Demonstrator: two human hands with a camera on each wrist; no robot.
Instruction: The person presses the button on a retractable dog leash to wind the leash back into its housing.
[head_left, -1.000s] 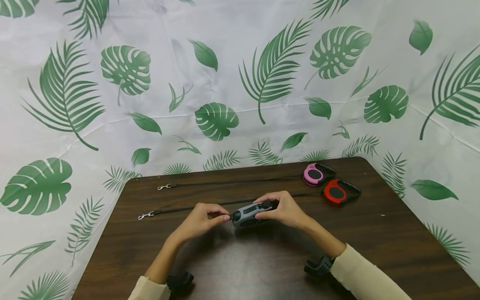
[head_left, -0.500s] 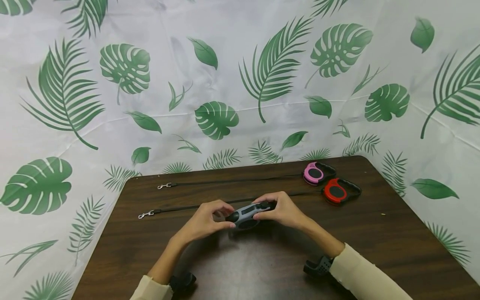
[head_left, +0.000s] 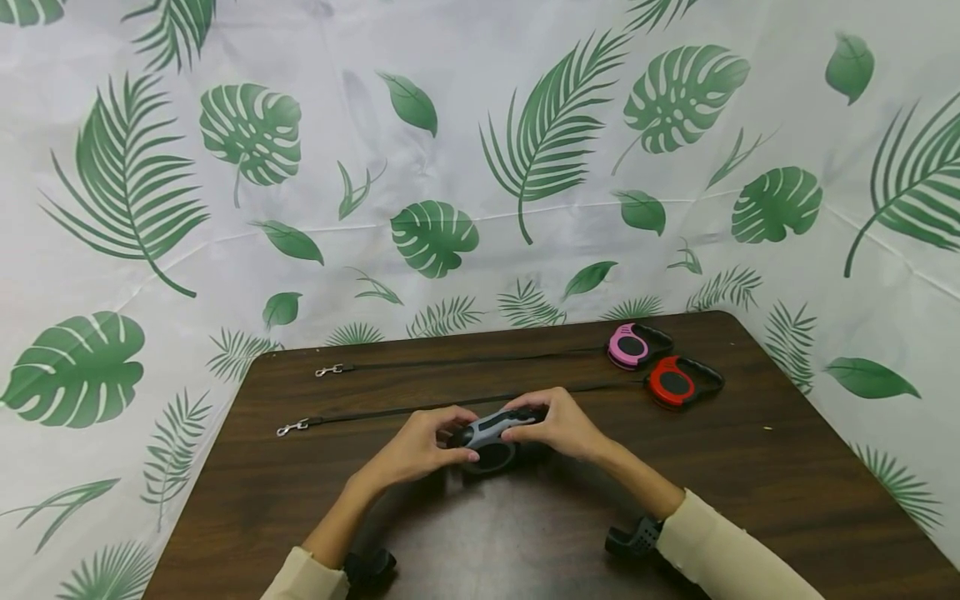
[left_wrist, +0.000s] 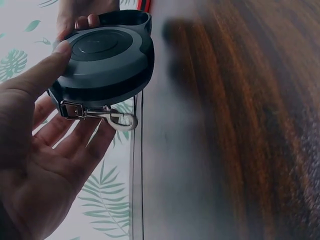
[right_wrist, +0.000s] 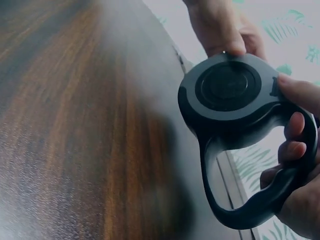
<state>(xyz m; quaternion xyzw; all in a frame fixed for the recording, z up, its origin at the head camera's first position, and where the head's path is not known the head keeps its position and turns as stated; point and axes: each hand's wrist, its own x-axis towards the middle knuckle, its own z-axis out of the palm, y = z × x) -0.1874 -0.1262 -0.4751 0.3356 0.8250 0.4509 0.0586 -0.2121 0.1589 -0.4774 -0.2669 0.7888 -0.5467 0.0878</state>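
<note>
A grey and black retractable dog leash is held between both hands above the near middle of the table. My right hand grips its black loop handle, fingers curled round it and the thumb on the grey casing. My left hand holds the front end, thumb on top of the round casing and the other fingers underneath. In the left wrist view, a silver snap hook sits against the casing's front, beside those fingers. Its cord is not seen drawn out.
A pink retractable leash and a red one lie at the back right of the dark wooden table. Their black cords stretch leftward to silver snap hooks. A leaf-print sheet hangs behind.
My left hand has gone from pinching at the leash's front tip to holding the front end of the casing. The leash has tilted, showing more of its round side. My right hand keeps its grip.
</note>
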